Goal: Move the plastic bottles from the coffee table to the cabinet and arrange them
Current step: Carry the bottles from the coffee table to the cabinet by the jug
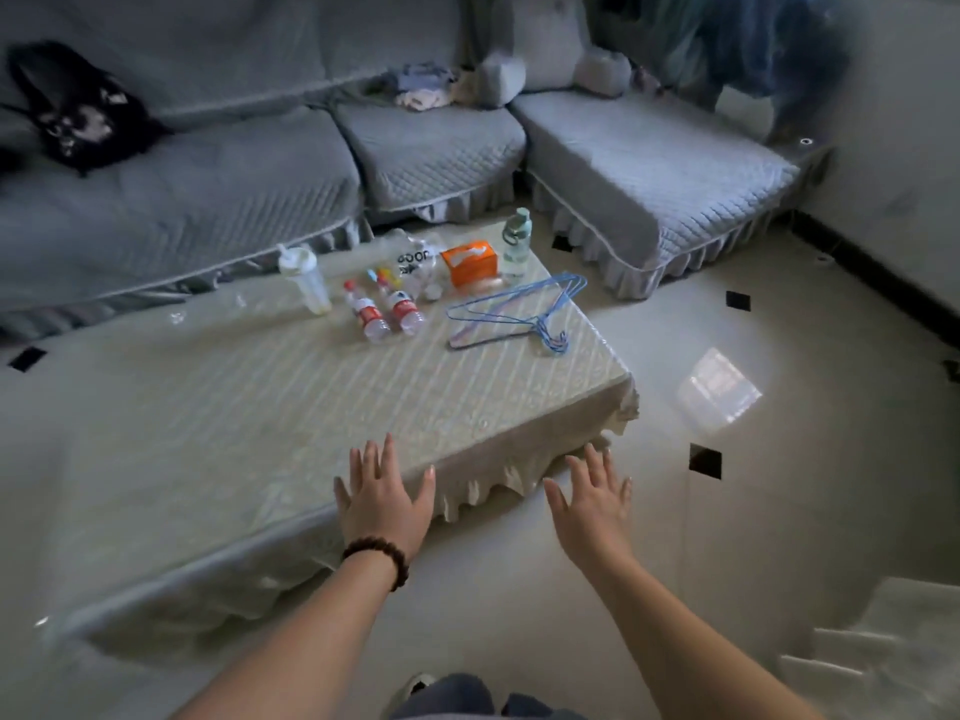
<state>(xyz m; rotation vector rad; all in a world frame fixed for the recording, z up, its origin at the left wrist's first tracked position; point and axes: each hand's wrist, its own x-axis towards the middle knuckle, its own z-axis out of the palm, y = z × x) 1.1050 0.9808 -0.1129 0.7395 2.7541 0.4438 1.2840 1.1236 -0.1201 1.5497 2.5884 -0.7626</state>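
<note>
Both hands, left hand (382,504) & right hand (595,506), fingers spread, hold nothing; two clear red-label plastic bottles (387,310) lie on ribbed coffee table (291,407).

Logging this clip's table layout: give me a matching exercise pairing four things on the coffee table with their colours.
Things:
1. tissue box
2. hangers
3. shaker cup
4. two small water bottles

Colours:
A. clear with red labels
B. orange
C. whitish, translucent
D. light blue

Pairs: 1-B, 2-D, 3-C, 4-A
</note>
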